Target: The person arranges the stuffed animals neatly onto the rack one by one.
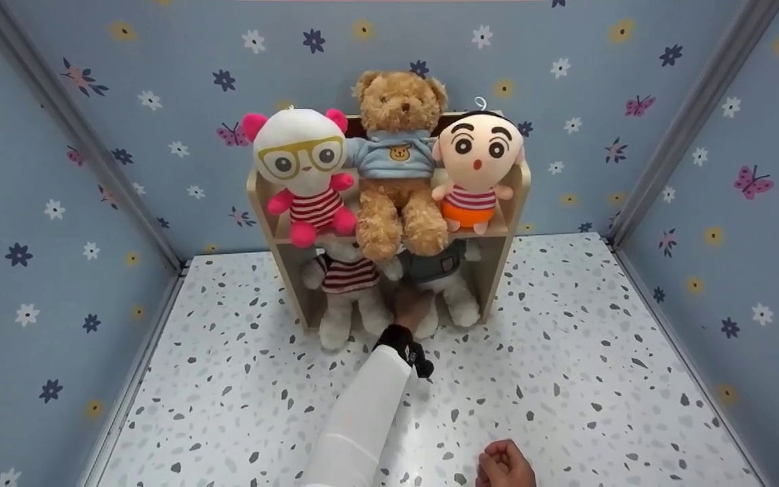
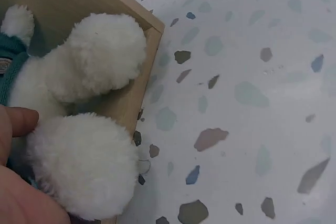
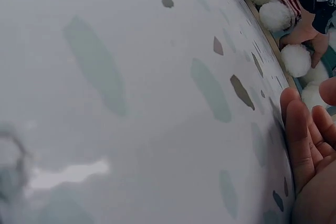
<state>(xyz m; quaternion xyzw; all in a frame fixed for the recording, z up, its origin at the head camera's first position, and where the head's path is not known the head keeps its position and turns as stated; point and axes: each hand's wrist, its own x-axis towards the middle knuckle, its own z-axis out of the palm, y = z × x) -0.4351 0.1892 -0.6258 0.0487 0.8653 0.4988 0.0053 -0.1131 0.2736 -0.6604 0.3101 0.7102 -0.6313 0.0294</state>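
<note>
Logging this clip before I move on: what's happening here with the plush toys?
A person reaches their left hand into the lower compartment of a small wooden shelf, touching the white plush in the denim top beside a white plush in a striped top. Three more toys sit on the upper shelf. The right hand rests loosely curled on the speckled table, holding nothing.
</note>
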